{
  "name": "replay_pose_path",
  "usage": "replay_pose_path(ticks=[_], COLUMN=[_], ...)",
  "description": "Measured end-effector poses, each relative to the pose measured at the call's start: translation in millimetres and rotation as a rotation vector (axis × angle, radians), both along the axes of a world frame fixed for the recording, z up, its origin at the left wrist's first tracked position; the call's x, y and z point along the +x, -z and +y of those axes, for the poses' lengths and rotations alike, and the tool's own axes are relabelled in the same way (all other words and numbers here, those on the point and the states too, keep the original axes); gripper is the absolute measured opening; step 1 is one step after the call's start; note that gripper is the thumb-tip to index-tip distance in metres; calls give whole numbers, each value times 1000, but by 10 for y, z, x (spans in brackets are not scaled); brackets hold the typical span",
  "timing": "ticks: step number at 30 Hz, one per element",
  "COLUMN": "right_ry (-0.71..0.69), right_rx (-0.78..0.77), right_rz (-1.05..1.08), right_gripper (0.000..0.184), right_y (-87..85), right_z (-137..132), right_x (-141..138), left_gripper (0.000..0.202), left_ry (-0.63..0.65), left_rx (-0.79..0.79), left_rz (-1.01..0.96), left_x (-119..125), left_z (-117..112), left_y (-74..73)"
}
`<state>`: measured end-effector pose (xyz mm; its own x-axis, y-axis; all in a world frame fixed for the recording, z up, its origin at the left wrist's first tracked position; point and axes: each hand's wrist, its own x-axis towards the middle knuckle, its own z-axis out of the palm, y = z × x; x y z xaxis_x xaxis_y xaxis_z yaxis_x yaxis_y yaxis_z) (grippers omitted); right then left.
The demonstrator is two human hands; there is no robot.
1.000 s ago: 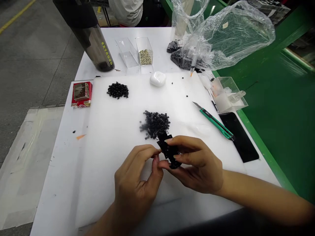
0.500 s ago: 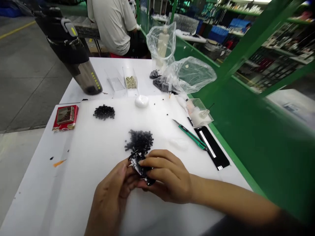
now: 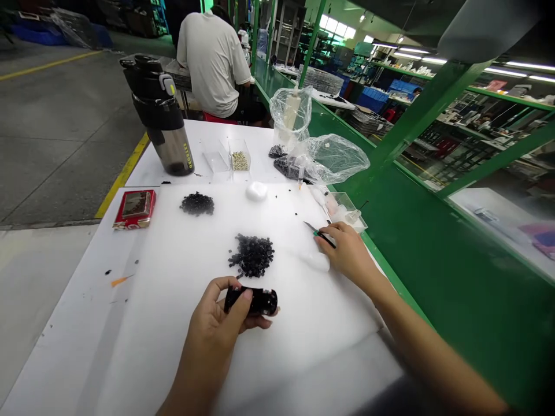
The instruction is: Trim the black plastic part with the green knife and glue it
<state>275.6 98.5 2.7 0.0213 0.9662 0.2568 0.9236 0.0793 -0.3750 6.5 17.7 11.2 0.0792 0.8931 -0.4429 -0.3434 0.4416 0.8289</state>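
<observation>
Here we are at the white cutting board (image 3: pixel 277 361), and the action is all in the hands! The left hand (image 3: pixel 212 326) is curled closed around a black strip (image 3: pixel 251 301), thumb pressed on top, fingers tucked beneath, with little pale flecks showing along the strip. It's holding that strip low on the board, just below a pile of black chips (image 3: pixel 252 256).

Over on our right, the right hand (image 3: pixel 347 251) is nearly closed, fingers wrapped on a green utility knife (image 3: pixel 325 237), the bare blade poking out up and to the left. Just beside that hand sits a soft white lump (image 3: pixel 318 261).

Farther up the board we've got a smaller heap of black chips (image 3: pixel 197 204) and a white rounded case (image 3: pixel 256 191). Beyond the board stand a tall dark bottle (image 3: pixel 167 138), a clear box of pale beads (image 3: pixel 240 161), and a syringe (image 3: pixel 300 176) by a crumpled plastic bag (image 3: pixel 333 159). A red tin (image 3: pixel 135 209) sits at the left, and a clear box of white bits (image 3: pixel 344 212) sits at the right. Up ahead, a co-worker in a pale T-shirt (image 3: pixel 212 66) sits with their back to us.
</observation>
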Motion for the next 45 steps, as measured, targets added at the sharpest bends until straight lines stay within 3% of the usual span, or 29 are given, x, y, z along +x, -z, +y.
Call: replay_pose_path(ticks=[3, 6, 11, 15, 17, 21, 27, 39, 45], right_ry=[17, -14, -364, -653, -725, -681, -650, -606, -598], right_rx=[6, 77, 101, 45, -4, -6, 35, 83, 183], right_rz=[6, 71, 501, 218, 105, 5, 17, -64, -152], right_gripper=[17, 21, 23, 25, 28, 32, 32, 30, 37], right_y=[-31, -230, -437, -385, -342, -256, -175, -197, -167], right_z=[33, -66, -404, -601, -650, -694, -721, -789, -816], right_x=[-6, -125, -424, -560, -582, -621, -681, -713, -730], left_gripper=[53, 52, 48, 48, 41, 33, 31, 27, 25], left_ry=[-15, -20, -47, -47, -53, -71, -78, -124, -130], left_rx=[-7, 9, 29, 48, 52, 63, 55, 99, 103], left_rz=[-23, -52, -77, -57, -36, -6, -33, 70, 97], left_x=[-22, -41, -20, 6, 13, 13, -1, 22, 39], left_z=[24, 42, 58, 60, 57, 54, 64, 29, 21], left_y=[21, 24, 16, 17, 19, 25, 16, 12, 0])
